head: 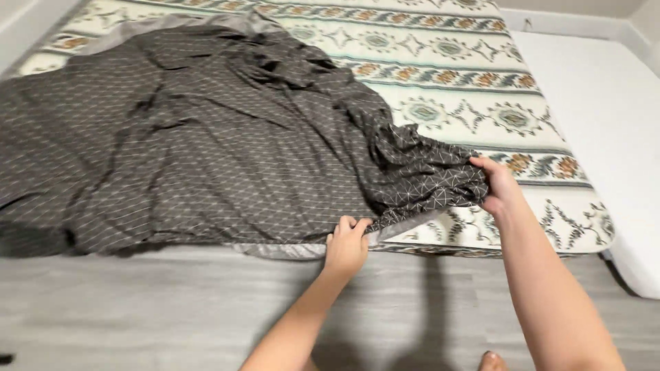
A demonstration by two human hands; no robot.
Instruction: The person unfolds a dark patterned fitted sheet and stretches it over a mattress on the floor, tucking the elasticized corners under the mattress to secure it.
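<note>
The dark grey sheet (206, 137) with its fine pale diamond lines lies rumpled across the mattress (481, 75), covering the left and centre of the frame and running from the upper left down to a bunched corner at centre right. That corner is where both hands meet it. The right hand (498, 185) has its grip closed on the gathered cloth at the corner's far end, lifting it slightly off the patterned mattress top. The left hand (346, 244) pinches the sheet's hem at the mattress's near edge, lower centre, fingers curled shut over a paler band that looks like an elastic border, though the folds make that hard to be sure of. Between the two grips the corner edge runs on a slant, from lower centre up to the right. The bulk of the sheet lies to the left of both hands. Below is grey plank floor (137, 309); a white surface (605, 103) fills the right edge.
</note>
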